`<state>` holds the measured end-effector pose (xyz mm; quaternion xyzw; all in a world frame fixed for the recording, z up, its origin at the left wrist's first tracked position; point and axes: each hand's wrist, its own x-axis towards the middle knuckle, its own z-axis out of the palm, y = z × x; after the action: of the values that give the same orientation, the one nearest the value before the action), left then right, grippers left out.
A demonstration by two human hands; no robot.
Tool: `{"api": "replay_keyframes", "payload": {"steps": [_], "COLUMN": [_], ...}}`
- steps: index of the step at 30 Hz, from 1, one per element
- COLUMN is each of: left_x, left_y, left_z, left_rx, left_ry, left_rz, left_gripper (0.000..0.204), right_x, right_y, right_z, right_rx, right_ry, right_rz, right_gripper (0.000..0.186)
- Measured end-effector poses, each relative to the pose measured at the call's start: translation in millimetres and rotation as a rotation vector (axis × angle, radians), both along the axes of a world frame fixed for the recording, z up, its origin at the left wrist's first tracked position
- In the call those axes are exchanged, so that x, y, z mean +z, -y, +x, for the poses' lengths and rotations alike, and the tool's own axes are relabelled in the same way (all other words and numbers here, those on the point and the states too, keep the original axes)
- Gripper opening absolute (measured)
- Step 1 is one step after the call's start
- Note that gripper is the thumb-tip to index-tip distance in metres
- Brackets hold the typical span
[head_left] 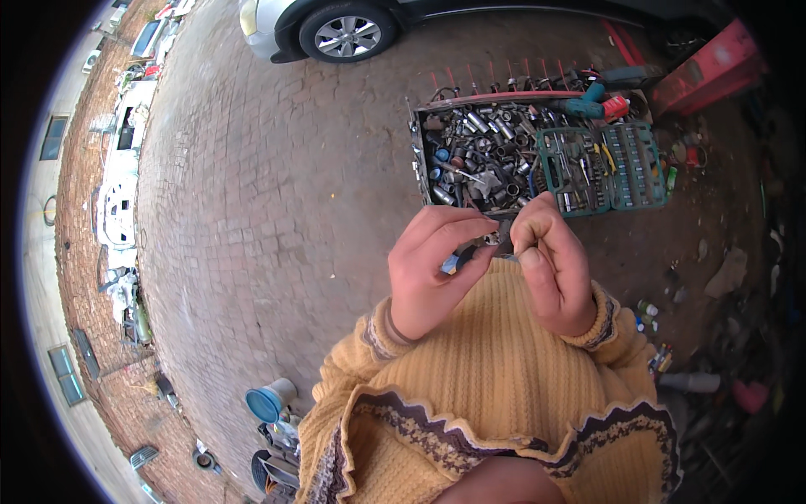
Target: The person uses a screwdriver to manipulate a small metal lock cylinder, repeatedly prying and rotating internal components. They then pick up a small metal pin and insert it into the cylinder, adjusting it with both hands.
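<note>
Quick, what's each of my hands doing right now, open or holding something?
Left hand: closed on a small metal part.
Right hand: closed beside it; whether it grips anything cannot be told.

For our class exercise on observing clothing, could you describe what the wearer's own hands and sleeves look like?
The left hand and right hand are bare, with no gloves. Both sleeves are mustard-yellow, textured knit, ending in cuffs with a dark, patterned band. No cables show on either arm.
</note>
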<state>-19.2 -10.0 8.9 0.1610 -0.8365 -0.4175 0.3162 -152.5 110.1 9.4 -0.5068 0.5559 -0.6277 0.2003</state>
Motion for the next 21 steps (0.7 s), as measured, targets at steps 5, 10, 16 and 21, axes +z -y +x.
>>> {"api": "replay_keyframes", "payload": {"steps": [5, 10, 16, 21], "left_x": [-9, -15, -19, -25], "left_y": [1, -1, 0, 1], "left_z": [2, 5, 5, 8], "left_rx": [0.015, -0.060, -0.077, -0.086], "left_ry": [-0.005, -0.153, -0.179, -0.194], "left_rz": [0.186, 0.644, 0.704, 0.902], "left_gripper": [0.027, 0.028, 0.029, 0.030], "right_x": [9, 1, -15, -79], "right_y": [-15, -11, -15, -39], "right_z": [-14, -15, -20, -75], "right_rx": [0.181, 0.075, 0.019, -0.336], "right_ry": [0.153, 0.365, 0.448, 0.403], "right_rz": [-0.125, 0.000, 0.125, 0.148], "right_gripper": [0.006, 0.007, 0.009, 0.013]}}
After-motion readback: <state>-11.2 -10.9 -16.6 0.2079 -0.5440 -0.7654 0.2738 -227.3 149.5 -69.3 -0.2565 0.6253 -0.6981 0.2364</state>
